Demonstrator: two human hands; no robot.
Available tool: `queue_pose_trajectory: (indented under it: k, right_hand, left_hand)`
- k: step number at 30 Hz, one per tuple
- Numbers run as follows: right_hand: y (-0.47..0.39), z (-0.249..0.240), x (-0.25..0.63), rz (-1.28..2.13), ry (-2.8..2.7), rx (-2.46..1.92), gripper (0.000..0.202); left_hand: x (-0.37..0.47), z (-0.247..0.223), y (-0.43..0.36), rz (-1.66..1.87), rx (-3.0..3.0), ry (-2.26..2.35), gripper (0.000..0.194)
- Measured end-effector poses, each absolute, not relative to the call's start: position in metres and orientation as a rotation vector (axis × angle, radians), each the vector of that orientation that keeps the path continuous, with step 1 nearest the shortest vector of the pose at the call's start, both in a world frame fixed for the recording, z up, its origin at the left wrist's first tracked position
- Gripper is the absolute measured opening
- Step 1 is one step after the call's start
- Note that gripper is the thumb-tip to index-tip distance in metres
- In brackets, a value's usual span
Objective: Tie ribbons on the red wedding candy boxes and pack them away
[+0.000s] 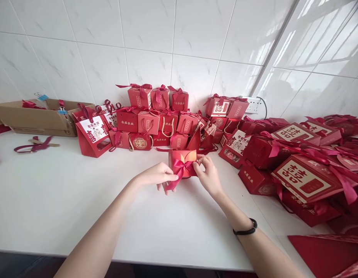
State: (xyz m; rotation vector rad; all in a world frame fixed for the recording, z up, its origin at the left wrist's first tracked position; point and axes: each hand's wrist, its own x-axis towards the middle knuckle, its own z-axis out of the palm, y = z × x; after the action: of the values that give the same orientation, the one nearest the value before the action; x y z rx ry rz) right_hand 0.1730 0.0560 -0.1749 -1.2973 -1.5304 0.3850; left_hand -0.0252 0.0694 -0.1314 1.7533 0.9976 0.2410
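Note:
A small red gift box (pixel 191 155) with orange petal-like flaps on top sits on the white table in front of me. A dark pink ribbon (pixel 181 168) is tied in a bow across it. My left hand (pixel 159 175) pinches a ribbon tail between thumb and fingers at the box's near left. On the other side, my right hand (pixel 206 172) pinches the bow's right part, its fingertips against the box. The box's lower front is partly covered by the ribbon and hands.
Stacked red gift boxes (pixel 148 122) stand against the tiled wall. A larger pile of boxes (pixel 300 177) fills the right side. At the back left is an open cardboard carton (pixel 42 117) with clips, and loose ribbon (pixel 34 146) lies before it. A wall socket (pixel 254 105) is behind.

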Motion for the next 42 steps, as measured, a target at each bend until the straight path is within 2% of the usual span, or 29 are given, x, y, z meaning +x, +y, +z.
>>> queue_pose_trajectory:
  k: [7, 10, 15, 23, 31, 36, 42]
  right_hand:
    - [0.053, -0.177, 0.170, 0.432, -1.566, -1.271, 0.021]
    - [0.053, -0.178, 0.169, 0.426, -1.559, -1.264, 0.022]
    - [0.052, -0.178, 0.168, 0.389, -1.572, -1.244, 0.022]
    - [0.051, -0.178, 0.168, 0.385, -1.594, -1.228, 0.022]
    - [0.051, -0.176, 0.170, 0.396, -1.582, -1.240, 0.028]
    - [0.054, -0.177, 0.172, 0.387, -1.576, -1.237, 0.030]
    - [0.057, -0.180, 0.174, 0.410, -1.552, -1.245, 0.028]
  left_hand:
    - [-0.027, -0.146, 0.079, 0.471, 1.976, 1.353, 0.042]
    - [-0.025, -0.148, 0.079, 0.767, 2.075, 1.485, 0.042]
    - [-0.015, -0.150, 0.073, 1.190, 2.082, 1.365, 0.032]
    - [-0.013, -0.164, 0.079, 1.260, 2.238, 1.370, 0.018]
    - [-0.014, -0.170, 0.083, 1.337, 2.419, 1.401, 0.023]
    - [-0.013, -0.171, 0.084, 1.419, 2.360, 1.390, 0.018]
    - [-0.012, -0.171, 0.082, 1.338, 2.162, 1.398, 0.015]
